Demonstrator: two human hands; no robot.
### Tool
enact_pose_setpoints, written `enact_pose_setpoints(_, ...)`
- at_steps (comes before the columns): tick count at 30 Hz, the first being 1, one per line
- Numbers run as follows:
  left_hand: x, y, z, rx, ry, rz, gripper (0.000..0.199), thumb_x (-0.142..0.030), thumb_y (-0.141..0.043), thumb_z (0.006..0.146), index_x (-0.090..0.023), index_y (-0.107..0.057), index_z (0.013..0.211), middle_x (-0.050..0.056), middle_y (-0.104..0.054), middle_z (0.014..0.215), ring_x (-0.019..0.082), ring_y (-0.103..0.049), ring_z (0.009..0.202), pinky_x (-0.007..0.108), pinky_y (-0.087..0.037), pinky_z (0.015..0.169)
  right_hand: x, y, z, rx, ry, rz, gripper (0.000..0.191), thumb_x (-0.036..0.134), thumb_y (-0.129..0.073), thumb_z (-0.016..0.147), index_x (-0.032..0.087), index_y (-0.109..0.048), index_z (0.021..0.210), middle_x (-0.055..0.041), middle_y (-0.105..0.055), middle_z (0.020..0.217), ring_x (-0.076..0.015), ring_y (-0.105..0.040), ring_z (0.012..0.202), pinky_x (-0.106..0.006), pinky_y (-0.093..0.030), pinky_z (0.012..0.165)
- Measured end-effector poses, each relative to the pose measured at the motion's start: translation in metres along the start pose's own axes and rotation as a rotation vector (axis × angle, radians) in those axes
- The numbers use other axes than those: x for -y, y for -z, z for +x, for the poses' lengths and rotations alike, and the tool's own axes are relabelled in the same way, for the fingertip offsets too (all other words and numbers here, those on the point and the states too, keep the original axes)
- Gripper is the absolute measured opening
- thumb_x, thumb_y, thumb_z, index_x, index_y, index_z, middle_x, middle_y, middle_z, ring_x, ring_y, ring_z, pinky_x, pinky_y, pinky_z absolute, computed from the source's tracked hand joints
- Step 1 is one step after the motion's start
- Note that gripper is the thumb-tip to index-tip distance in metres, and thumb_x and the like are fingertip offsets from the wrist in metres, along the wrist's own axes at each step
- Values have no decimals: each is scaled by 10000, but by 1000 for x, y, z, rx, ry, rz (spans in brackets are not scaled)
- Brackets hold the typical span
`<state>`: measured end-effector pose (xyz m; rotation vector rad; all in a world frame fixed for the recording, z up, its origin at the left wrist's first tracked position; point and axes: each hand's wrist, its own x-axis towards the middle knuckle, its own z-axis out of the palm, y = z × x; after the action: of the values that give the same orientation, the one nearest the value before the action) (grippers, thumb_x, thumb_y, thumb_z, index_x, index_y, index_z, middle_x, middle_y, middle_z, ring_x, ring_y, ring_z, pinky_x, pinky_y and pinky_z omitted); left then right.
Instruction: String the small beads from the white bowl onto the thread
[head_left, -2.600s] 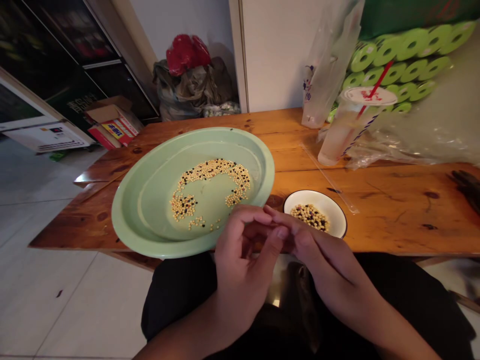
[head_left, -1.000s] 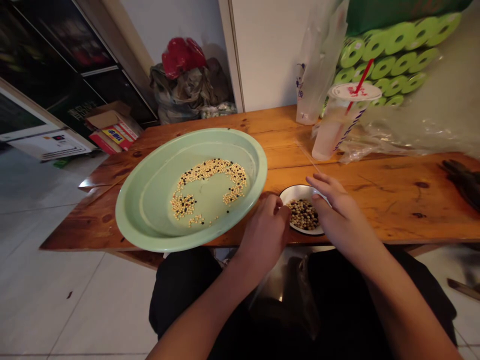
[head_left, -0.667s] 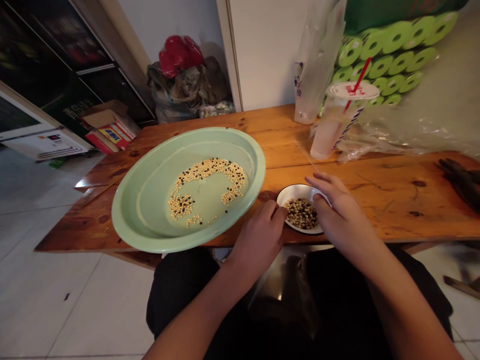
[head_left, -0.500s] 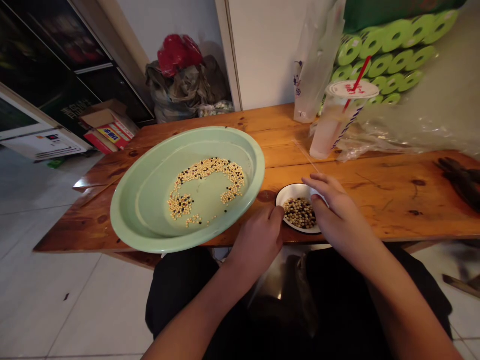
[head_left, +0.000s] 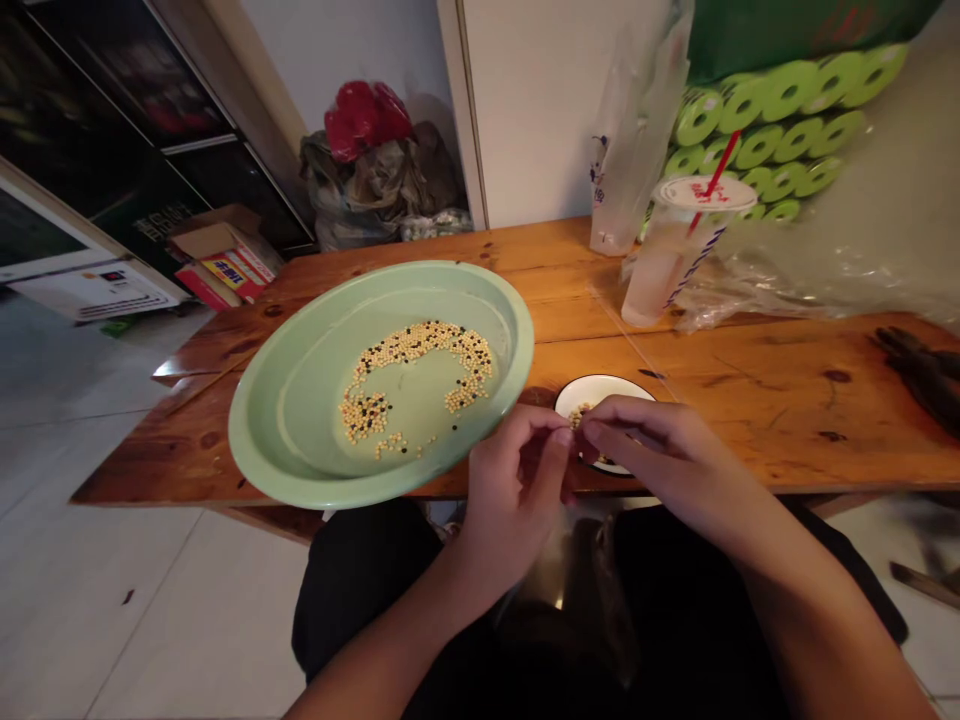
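My left hand (head_left: 514,500) is closed in a pinch, thumb against forefinger, just right of the basin. Its fingertips meet those of my right hand (head_left: 675,450), which pinches too. Whatever lies between them is too small to make out. Under the fingers stands a small white dish (head_left: 609,388) with a dark rim, its pale and dark bead-like pieces mostly hidden by my hands. To the left rests a wide pale-green basin (head_left: 296,400). Small round pieces (head_left: 409,345), yellowish and black, lie in a curved band on its floor; whether beads or beans, I cannot tell.
The wooden table (head_left: 555,345) ends close to my knees. Behind the dish stands a lidded plastic cup (head_left: 660,265) with a red straw. Clear plastic wrap (head_left: 750,290) and green rolls (head_left: 787,90) are beyond it. A dark object (head_left: 919,365) lies at the right.
My right hand has left the dish's right rim and moved left over the dish. My left hand has turned thumb-up, and both hands' fingertips have come together.
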<state>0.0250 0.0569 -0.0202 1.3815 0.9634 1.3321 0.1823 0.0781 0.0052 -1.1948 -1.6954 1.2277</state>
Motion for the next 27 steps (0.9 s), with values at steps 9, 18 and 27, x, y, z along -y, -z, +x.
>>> enact_pose_setpoints(9, -16, 0, 0, -41, -43, -397, 85, -146, -565, 939, -171, -604, 868, -10, -605, 745, 103, -634, 651, 214, -565, 562, 4, -20, -8, -60, 129, 335, 229, 298, -541, 964, 196, -562, 760, 7, -586, 725, -111, -572, 666, -215, -491, 643)
enact_pose_setpoints(18, -13, -7, -13, -225, -230, -143, 106, -150, -519, 973, -212, -598, 939, -4, -581, 898, 85, -596, 798, 186, -527, 729, 2, -61, -15, -503, 471, 87, 171, 84, -466, 957, 202, -542, 859, 13, -559, 745, -114, -572, 679, -260, -498, 686)
enact_pose_setpoints(27, -13, -16, -17, -191, -55, -535, 133, -192, -543, 975, -222, -611, 865, -28, -570, 792, 64, -554, 729, 160, -470, 693, -7, -57, -9, -671, 899, -483, 257, -11, -537, 745, 216, -554, 864, -27, -585, 746, -193, -598, 682, -354, -511, 631)
